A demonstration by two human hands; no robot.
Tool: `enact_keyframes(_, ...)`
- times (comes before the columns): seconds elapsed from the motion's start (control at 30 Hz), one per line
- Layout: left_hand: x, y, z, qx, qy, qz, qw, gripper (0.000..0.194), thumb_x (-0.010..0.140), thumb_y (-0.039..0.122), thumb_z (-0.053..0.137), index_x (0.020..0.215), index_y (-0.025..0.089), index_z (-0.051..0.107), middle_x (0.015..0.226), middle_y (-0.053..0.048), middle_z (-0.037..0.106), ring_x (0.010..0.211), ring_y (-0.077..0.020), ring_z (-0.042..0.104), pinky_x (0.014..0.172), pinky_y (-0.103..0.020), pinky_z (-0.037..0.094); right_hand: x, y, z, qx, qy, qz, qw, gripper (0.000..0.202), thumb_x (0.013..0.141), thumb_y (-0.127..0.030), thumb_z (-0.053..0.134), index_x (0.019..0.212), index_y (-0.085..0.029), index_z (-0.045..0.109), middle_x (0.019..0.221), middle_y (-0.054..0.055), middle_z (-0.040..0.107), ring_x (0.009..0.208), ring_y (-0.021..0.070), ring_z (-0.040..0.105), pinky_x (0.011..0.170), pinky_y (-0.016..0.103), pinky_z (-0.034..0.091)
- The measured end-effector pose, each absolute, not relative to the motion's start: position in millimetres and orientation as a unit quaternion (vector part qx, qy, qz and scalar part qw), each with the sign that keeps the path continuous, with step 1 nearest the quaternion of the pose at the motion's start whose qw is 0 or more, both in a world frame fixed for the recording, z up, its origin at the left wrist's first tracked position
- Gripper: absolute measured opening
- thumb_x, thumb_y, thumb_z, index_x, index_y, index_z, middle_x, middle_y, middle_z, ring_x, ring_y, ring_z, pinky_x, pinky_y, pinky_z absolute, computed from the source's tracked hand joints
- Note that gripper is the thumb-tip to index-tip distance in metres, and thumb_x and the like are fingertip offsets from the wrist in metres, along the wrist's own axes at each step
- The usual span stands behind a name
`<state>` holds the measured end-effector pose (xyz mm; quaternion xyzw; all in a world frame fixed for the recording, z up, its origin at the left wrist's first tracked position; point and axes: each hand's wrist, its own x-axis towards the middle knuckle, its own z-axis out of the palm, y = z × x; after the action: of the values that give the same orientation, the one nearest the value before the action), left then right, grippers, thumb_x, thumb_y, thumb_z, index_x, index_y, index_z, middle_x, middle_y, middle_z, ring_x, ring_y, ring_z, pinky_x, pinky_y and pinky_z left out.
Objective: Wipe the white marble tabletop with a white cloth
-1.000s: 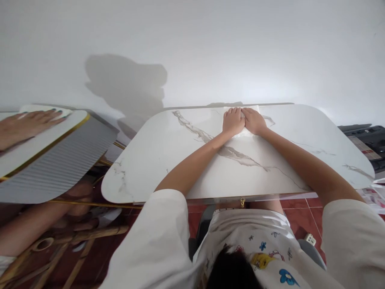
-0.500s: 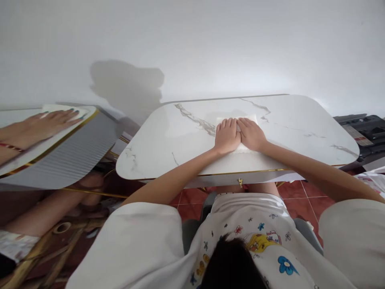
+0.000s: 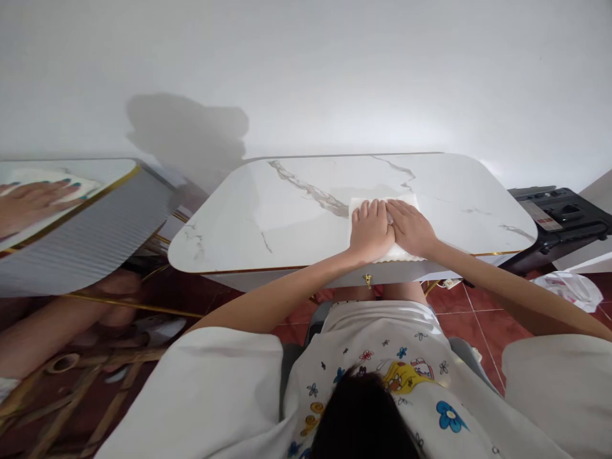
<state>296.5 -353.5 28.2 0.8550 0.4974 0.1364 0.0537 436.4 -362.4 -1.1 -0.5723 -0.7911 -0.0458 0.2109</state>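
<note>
A white cloth or tissue (image 3: 356,205) lies flat on the white marble-patterned table (image 3: 229,223), right of its middle and near the front edge. Pressed down on the cloth, my left hand (image 3: 371,231) rests with its fingers pointing away from me. Beside it, touching at the thumbs, my right hand (image 3: 410,226) lies on the same cloth, fingers stretched out. Both palms face down, and the cloth's front edge shows just below them.
At the left, another person's hand (image 3: 36,203) lies on a cloth on a second table (image 3: 95,167). A black case (image 3: 568,220) stands at the right, above a clear plastic bag (image 3: 568,290). A wall rises behind the tables.
Both my hands and the cloth have slid toward the table's front edge and slightly right. The camera view has shifted a little. The other person's hand has moved left in view.
</note>
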Motion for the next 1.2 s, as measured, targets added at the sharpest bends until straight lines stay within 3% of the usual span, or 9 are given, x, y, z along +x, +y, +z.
enact_keyframes(0.13,316.5,-353.4,29.0,0.869,0.47,0.145,0.06,0.056,0.093,0.019,0.033,0.148,0.007,0.039,0.156,-0.013,0.042,0.147,-0.0325,0.031,0.121,-0.048,0.027,458.6,-368.3,0.3,-0.58,-0.783,-0.049,0.222,0.055,0.092,-0.023,0.031,0.143,-0.012,0.05,0.148,0.013,0.054,0.14,0.0288,0.046,0.116,0.052,0.039)
enact_keyframes(0.3,338.6,-327.6,27.8,0.876,0.447,0.17,0.066,0.048,0.094,0.02,0.032,0.139,0.013,0.048,0.144,-0.012,0.053,0.14,-0.0302,0.039,0.118,-0.047,0.03,477.7,-348.8,5.3,-0.601,-0.766,-0.054,0.22,0.055,0.091,-0.022,0.032,0.14,-0.011,0.053,0.145,0.014,0.056,0.138,0.029,0.048,0.116,0.051,0.039)
enact_keyframes(0.8,388.4,-179.1,25.9,0.841,0.496,0.206,0.067,0.043,0.096,0.022,0.033,0.134,0.016,0.053,0.141,-0.011,0.057,0.136,-0.0273,0.043,0.115,-0.042,0.031,522.9,-187.6,11.6,-0.611,-0.76,-0.027,0.222,0.051,0.091,-0.023,0.035,0.136,-0.02,0.059,0.145,0.007,0.058,0.133,0.0311,0.053,0.11,0.05,0.044)
enact_keyframes(1.2,412.9,-109.4,22.6,0.832,0.517,0.189,0.074,0.051,0.098,0.023,0.031,0.147,0.018,0.041,0.149,-0.014,0.047,0.142,-0.0329,0.036,0.116,-0.051,0.027,549.0,-109.5,8.6,-0.603,-0.767,-0.005,0.218,0.053,0.094,-0.03,0.036,0.144,-0.022,0.053,0.149,0.003,0.055,0.134,0.0303,0.052,0.11,0.048,0.044)
